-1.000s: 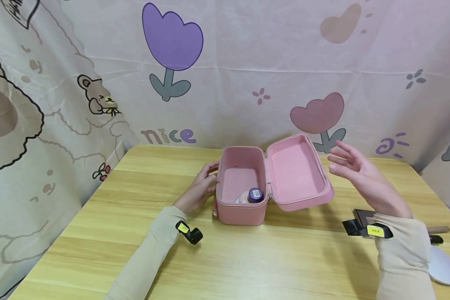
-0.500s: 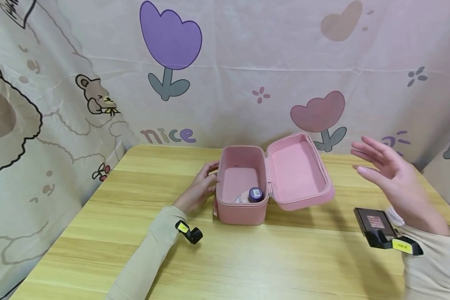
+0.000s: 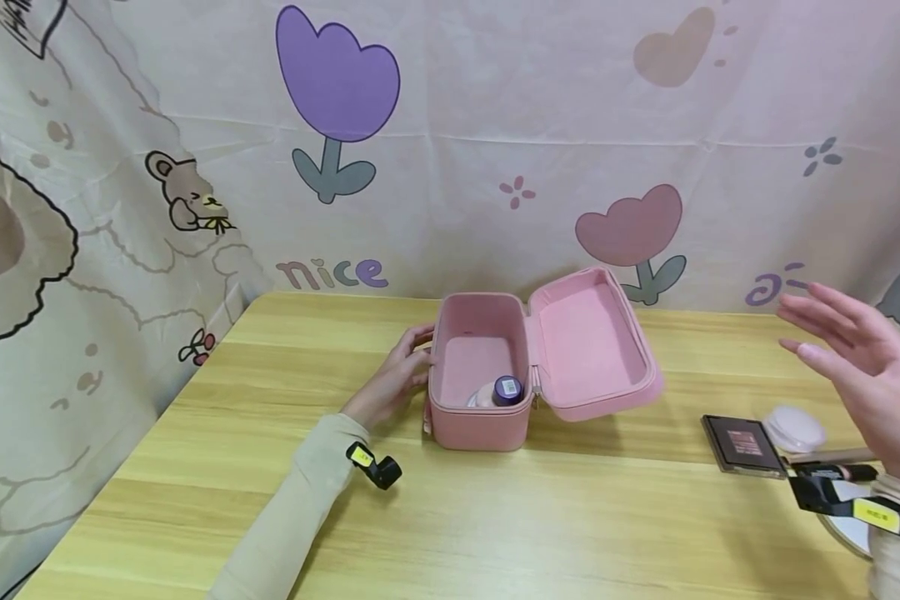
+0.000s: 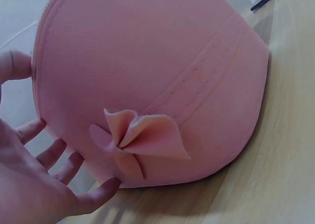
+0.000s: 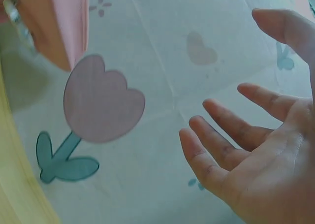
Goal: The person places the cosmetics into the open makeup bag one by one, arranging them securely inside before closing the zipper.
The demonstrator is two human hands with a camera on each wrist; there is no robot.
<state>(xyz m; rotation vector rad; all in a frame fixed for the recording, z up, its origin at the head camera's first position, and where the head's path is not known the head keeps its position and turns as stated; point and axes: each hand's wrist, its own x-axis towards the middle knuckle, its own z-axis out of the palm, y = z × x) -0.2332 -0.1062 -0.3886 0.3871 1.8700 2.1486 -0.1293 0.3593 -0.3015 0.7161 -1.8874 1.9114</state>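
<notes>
Left hand (image 3: 399, 373), fingers spread, touches the left of the pink case (image 3: 480, 430), far-middle on the tabletop (image 3: 570, 525); light bracing should prevent sliding; right hand (image 3: 873, 371), empty, fingers apart, should clear the lid (image 3: 592, 337).

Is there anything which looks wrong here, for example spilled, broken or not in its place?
Nothing stands out: I see no spill or damage. The case stands upright, its lid swung open to the right, and the palette lies flat on the table. Whether the dark-capped item inside is tipped, I cannot tell.
</notes>
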